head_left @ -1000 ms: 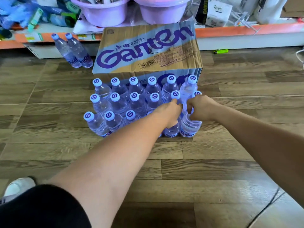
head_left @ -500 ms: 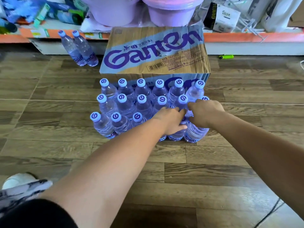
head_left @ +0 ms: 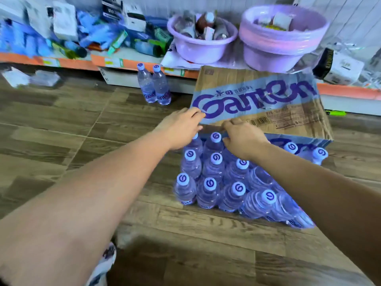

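pinching box (head_left: pixel 268 104) near edge with left hand (head_left: pixel 181 129) and right hand (head_left: pixel 243 139) | lying at 12 o'clock behind bottles (head_left: pixel 214 172), long axis running 9-to-3 | leaving open floor (head_left: pixel 82 131) at 9 o'clock

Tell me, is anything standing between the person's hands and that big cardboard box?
Nothing visible. The left hand and the right hand both hold the near edge of the cardboard box. The water bottles stand on the floor in front of it, below the hands, not between.

Shop: stocked shelf (head_left: pixel 115 60) with price tags, water carton (head_left: pixel 268 104) on floor.
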The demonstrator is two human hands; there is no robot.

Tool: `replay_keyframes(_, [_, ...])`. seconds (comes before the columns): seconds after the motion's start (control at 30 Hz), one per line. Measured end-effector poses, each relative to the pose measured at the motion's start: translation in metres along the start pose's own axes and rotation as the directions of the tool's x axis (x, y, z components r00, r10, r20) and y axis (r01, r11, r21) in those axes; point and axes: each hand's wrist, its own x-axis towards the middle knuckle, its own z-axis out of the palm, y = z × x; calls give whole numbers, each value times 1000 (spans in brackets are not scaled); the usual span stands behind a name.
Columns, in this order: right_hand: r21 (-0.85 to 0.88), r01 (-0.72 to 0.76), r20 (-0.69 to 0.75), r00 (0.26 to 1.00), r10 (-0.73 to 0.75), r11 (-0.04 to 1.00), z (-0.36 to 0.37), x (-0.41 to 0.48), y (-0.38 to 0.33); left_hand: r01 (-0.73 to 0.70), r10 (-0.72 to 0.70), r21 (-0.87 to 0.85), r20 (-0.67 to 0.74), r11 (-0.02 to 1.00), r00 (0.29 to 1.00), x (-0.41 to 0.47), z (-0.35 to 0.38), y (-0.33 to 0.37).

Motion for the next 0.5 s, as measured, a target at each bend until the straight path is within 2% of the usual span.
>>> replay_keyframes(0.13, [31,21,52,998,-23,999,1,67,-54,207,-208,-50,-19,977,978,-5,-13,-111])
replay_keyframes(0.23, [10,51,50,997,-51,999,5,121,-91,313,-311,-53,38,948,950,-3,-4,-177])
replay_keyframes(0.37, [-8,67,46,997,-67,998,15,190,-125,351,-342,-57,123,935,932,12,20,-241])
replay_keyframes(0.5, [5,38,32,999,-38,999,27,248,-147,312,-302,-24,193,950,934,47,44,-291])
